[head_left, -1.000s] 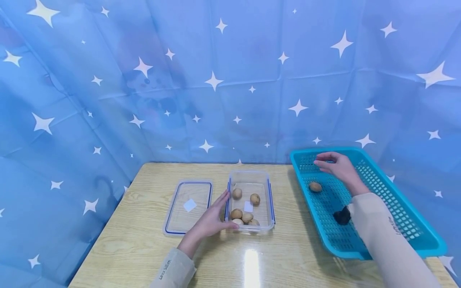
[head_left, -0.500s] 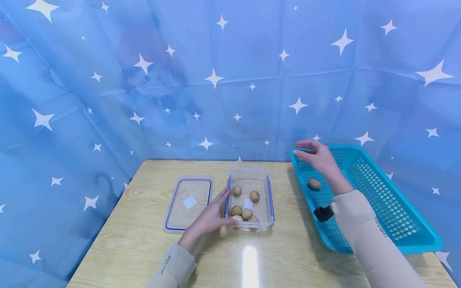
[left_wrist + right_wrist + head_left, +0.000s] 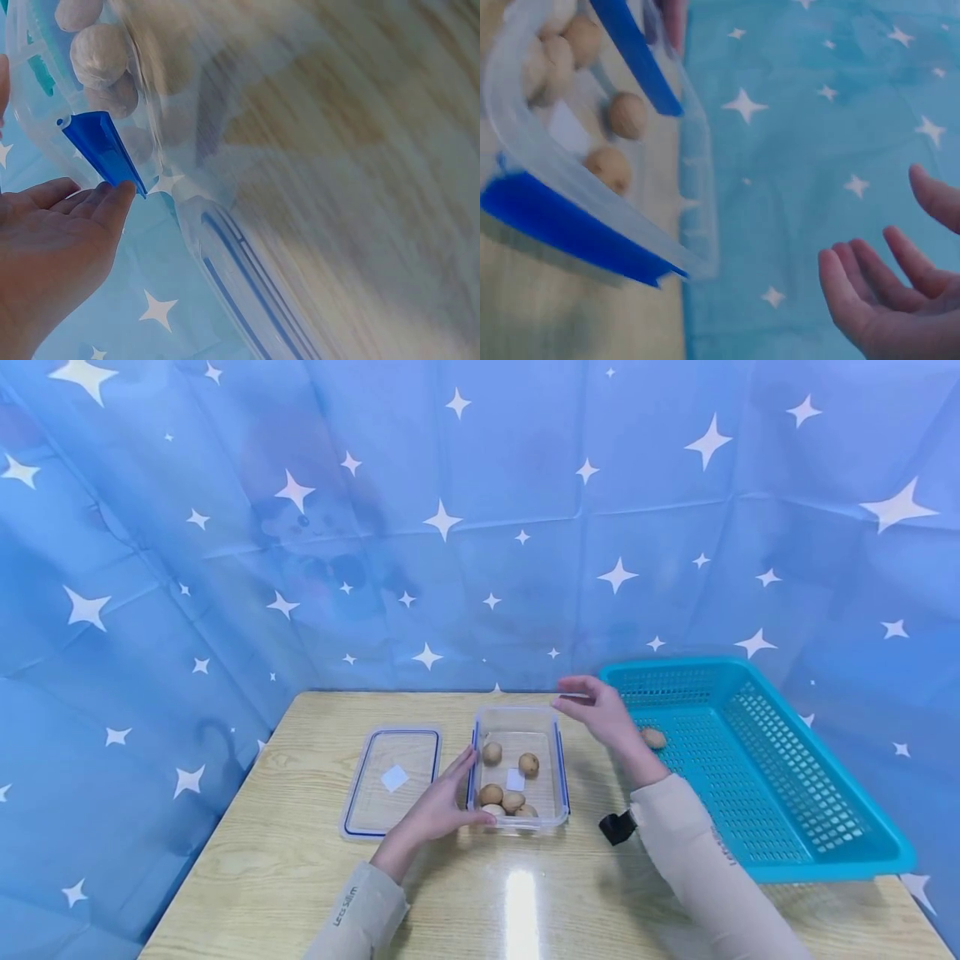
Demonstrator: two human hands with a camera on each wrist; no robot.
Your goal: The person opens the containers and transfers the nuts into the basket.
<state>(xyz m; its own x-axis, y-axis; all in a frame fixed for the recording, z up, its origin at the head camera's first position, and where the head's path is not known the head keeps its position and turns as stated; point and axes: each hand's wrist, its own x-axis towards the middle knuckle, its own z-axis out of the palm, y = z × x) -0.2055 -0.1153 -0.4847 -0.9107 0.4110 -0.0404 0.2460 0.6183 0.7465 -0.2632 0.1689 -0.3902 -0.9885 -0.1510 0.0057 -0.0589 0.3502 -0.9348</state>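
My left hand [image 3: 435,814] rests on a clear plastic food container [image 3: 562,768], fingers fairly straight along its left side and thumb at the front corner. In the left wrist view its fingertips meet a blue clasp [image 3: 105,150]. Several small potatoes [image 3: 513,802] lie inside the container, most bunched at the front, around a white label [image 3: 515,780]. My right hand [image 3: 606,718] hovers by the container's back right corner. The right wrist view shows its fingers [image 3: 847,300] loosely bent, thumb apart, holding nothing.
A turquoise basket [image 3: 892,852] stands on the right, with one potato [image 3: 653,738] near its left wall, partly behind my right wrist. The blue-edged lid [image 3: 393,810] lies flat left of the container. A starry blue curtain [image 3: 495,527] hangs behind the table [image 3: 255,877].
My right hand has moved left, out from over the basket to beside the container. The left hand stays on the container, and the potatoes lie as before.
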